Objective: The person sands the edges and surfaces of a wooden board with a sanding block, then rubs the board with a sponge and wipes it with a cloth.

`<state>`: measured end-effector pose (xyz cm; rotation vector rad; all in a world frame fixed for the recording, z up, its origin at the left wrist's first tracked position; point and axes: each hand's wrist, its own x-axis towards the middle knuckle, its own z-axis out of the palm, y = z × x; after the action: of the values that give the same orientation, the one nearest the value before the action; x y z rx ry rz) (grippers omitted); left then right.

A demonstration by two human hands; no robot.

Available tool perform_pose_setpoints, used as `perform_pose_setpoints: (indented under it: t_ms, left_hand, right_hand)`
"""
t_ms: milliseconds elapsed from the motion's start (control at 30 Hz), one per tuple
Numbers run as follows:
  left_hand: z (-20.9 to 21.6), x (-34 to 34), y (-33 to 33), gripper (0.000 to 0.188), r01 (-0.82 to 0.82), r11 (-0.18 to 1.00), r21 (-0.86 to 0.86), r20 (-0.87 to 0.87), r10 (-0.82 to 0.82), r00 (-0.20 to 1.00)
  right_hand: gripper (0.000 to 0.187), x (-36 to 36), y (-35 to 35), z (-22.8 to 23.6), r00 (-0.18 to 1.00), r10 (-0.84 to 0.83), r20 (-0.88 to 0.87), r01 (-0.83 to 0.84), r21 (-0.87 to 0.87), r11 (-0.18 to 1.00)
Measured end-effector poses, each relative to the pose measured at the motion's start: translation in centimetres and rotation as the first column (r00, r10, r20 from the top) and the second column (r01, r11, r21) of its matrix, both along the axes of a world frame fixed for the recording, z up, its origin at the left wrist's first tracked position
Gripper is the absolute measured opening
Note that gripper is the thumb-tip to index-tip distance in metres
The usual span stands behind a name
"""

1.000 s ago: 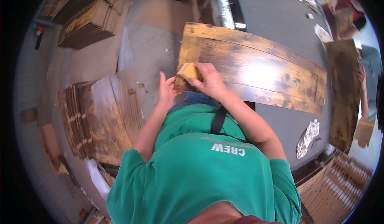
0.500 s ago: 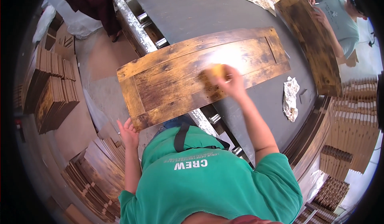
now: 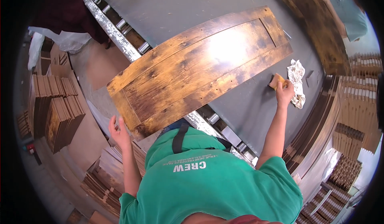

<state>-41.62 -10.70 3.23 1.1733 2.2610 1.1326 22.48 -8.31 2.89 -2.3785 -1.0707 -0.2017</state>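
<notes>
A long brown wooden panel [image 3: 176, 88] with a raised frame and a mottled dark finish lies across the grey work table, its left end jutting past the edge. My right hand [image 3: 285, 92] is closed on a yellow sponge [image 3: 274, 82] with a brown face, to the right of the panel and low over the table. Just beside the sponge lies a crumpled, stained white rag [image 3: 297, 82]. My left hand [image 3: 119, 131] is at the panel's near left corner, fingers apart and holding nothing; whether it touches the edge I cannot tell.
A metal roller rail [image 3: 116, 40] runs along the table's left side [image 3: 160, 12]. Across the table a co-worker's arm [image 3: 334, 8] is at another brown panel [image 3: 316, 28]. Stacked boards [image 3: 60, 120] stand on the left, with more stacks [image 3: 352, 116] on the right.
My right hand has moved off the panel to the right with the sponge, toward the rag. The panel appears more tilted in view, and my left hand stays near its corner.
</notes>
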Motion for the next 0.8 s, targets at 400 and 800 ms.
perform_pose_setpoints:
  t_ms: [400,800]
  left_hand:
    - [-2.5,-1.1,1.1,0.052,-0.162,0.964,-0.212,0.549,0.254,0.796]
    - [-3.2,-0.5,1.6,0.049,-0.143,0.982,-0.125,0.608,0.19,0.771]
  right_hand:
    - [0.019,-8.7,9.5,2.7,0.776,0.239,-0.583,-0.309,-0.021,0.951]
    - [0.017,-9.0,10.0,3.3,0.809,0.233,-0.54,-0.306,-0.047,0.951]
